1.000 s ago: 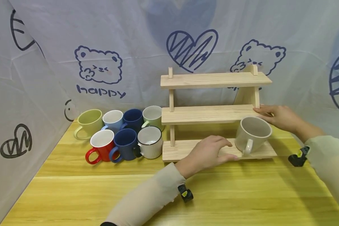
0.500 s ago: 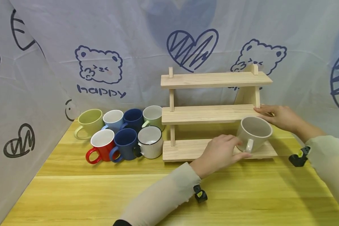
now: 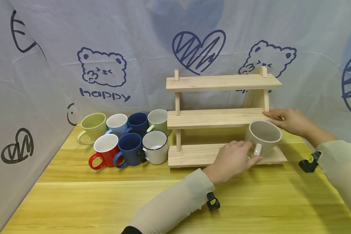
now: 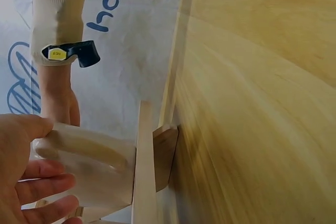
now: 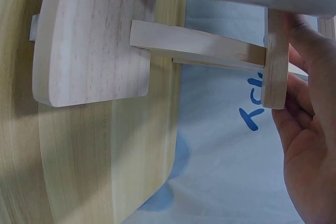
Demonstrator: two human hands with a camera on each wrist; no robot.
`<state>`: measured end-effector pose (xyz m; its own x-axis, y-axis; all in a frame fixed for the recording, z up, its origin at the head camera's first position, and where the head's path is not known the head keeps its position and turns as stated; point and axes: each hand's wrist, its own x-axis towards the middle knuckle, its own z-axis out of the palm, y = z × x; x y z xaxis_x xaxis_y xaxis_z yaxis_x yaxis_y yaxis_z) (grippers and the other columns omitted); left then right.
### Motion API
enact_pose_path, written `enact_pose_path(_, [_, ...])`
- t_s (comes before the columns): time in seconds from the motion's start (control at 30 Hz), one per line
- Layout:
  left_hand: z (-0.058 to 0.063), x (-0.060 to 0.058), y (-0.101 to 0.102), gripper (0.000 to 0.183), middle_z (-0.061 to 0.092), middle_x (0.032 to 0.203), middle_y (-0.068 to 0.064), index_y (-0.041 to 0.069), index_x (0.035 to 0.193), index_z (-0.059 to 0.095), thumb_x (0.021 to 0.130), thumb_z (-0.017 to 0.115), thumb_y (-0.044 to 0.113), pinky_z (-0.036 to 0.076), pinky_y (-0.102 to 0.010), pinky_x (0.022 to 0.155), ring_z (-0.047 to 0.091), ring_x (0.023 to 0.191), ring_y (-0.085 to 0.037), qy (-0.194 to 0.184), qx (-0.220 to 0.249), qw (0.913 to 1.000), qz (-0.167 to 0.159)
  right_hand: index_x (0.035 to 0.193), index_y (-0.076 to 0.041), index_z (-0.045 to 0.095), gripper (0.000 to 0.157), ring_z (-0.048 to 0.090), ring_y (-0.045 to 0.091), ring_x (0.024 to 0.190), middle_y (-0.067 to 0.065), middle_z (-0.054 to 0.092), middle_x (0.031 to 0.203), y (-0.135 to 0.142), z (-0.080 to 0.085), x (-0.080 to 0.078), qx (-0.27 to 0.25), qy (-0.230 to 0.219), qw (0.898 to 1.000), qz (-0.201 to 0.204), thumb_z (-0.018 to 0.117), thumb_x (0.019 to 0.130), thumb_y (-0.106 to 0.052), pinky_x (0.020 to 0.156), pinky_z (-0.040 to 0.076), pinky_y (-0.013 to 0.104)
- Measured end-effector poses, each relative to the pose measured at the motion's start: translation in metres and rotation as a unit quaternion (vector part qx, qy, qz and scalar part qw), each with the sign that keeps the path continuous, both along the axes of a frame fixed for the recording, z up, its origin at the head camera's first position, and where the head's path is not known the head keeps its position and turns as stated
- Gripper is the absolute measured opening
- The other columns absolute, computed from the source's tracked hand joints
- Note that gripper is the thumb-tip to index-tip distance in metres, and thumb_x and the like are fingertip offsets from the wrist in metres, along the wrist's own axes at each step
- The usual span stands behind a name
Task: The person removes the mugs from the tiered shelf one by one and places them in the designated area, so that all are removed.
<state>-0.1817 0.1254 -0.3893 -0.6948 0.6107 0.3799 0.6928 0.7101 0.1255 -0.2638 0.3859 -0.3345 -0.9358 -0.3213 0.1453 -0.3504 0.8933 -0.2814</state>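
Note:
A grey-beige mug (image 3: 266,136) stands upright at the right end of the bottom tier of a wooden three-tier shelf (image 3: 216,117). Its handle (image 3: 257,150) faces front. My left hand (image 3: 232,159) pinches that handle between thumb and fingers; in the left wrist view the left hand (image 4: 21,166) has its fingertips at the handle's end, over the mug's pale wall (image 4: 100,184). My right hand (image 3: 292,122) grips the right end of the middle tier. Seen from the right wrist, the right hand (image 5: 315,114) has thumb and fingers on both sides of the board (image 5: 276,72).
Left of the shelf, several mugs stand in two rows, among them a yellow-green one (image 3: 93,126), a red one (image 3: 106,151), a dark blue one (image 3: 130,148) and a white one with a black rim (image 3: 155,149). A printed curtain (image 3: 146,48) hangs behind the wooden table (image 3: 90,201).
My left hand has moved right along the bottom tier to the mug's handle, and its fingers have closed on it. The right hand, the shelf and the mugs look nearly unmoved.

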Motion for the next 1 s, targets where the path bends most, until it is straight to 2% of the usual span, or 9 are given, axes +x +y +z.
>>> enact_pose_path(0.23, [0.0, -0.001, -0.007, 0.043, 0.064, 0.095, 0.011, 0.02, 0.115, 0.06, 0.096, 0.05, 0.057, 0.047, -0.014, 0.06, 0.057, 0.077, -0.003, 0.009, 0.004, 0.9999, -0.008, 0.137, -0.006, 0.054, 0.048, 0.041, 0.055, 0.124, 0.026, 0.044, 0.141, -0.001, 0.002, -0.002, 0.003, -0.013, 1.0, -0.004, 0.061, 0.098, -0.033, 0.098, 0.033, 0.071])
enact_pose_path(0.4, [0.0, -0.005, -0.014, 0.043, 0.066, 0.108, 0.009, 0.022, 0.127, 0.059, 0.098, 0.051, 0.053, 0.051, -0.017, 0.074, 0.061, 0.09, -0.006, 0.017, -0.004, 0.9996, -0.023, 0.136, -0.005, 0.055, 0.047, 0.042, 0.054, 0.124, 0.026, 0.045, 0.14, -0.002, 0.002, 0.0, 0.003, -0.007, 1.0, 0.0, 0.062, 0.097, -0.032, 0.098, 0.034, 0.07])
enact_pose_path(0.57, [0.002, -0.01, -0.021, 0.041, 0.065, 0.118, 0.008, 0.023, 0.134, 0.058, 0.101, 0.049, 0.047, 0.05, -0.019, 0.085, 0.061, 0.1, -0.008, 0.003, -0.009, 0.9994, -0.034, 0.135, -0.005, 0.057, 0.047, 0.043, 0.054, 0.124, 0.025, 0.047, 0.14, -0.002, 0.002, 0.002, -0.002, 0.001, 1.0, 0.004, 0.063, 0.097, -0.032, 0.098, 0.035, 0.07])
enact_pose_path(0.7, [0.004, -0.014, -0.023, 0.038, 0.065, 0.107, 0.01, 0.019, 0.133, 0.058, 0.102, 0.051, 0.04, 0.049, -0.016, 0.071, 0.058, 0.084, -0.003, -0.05, 0.019, 0.9972, -0.052, 0.135, -0.005, 0.057, 0.049, 0.042, 0.054, 0.124, 0.026, 0.046, 0.14, -0.001, 0.003, 0.002, -0.006, 0.0, 1.0, 0.0, 0.063, 0.097, -0.035, 0.098, 0.033, 0.07])
enact_pose_path(0.83, [0.005, -0.016, -0.022, 0.034, 0.062, 0.094, 0.012, 0.016, 0.129, 0.057, 0.104, 0.047, 0.037, 0.042, -0.014, 0.057, 0.051, 0.068, 0.001, -0.113, 0.041, 0.9905, -0.067, 0.135, -0.005, 0.057, 0.05, 0.043, 0.055, 0.123, 0.026, 0.047, 0.139, -0.001, 0.003, 0.002, -0.005, 0.002, 1.0, -0.001, 0.063, 0.096, -0.037, 0.097, 0.034, 0.071])
enact_pose_path(1.0, [0.006, -0.015, -0.022, 0.034, 0.06, 0.088, 0.011, 0.012, 0.123, 0.057, 0.105, 0.042, 0.038, 0.042, -0.014, 0.055, 0.052, 0.065, 0.0, -0.138, 0.037, 0.9871, -0.072, 0.134, -0.006, 0.057, 0.05, 0.043, 0.055, 0.122, 0.026, 0.047, 0.139, 0.0, 0.003, 0.001, 0.0, 0.007, 1.0, 0.003, 0.064, 0.096, -0.036, 0.097, 0.035, 0.07])
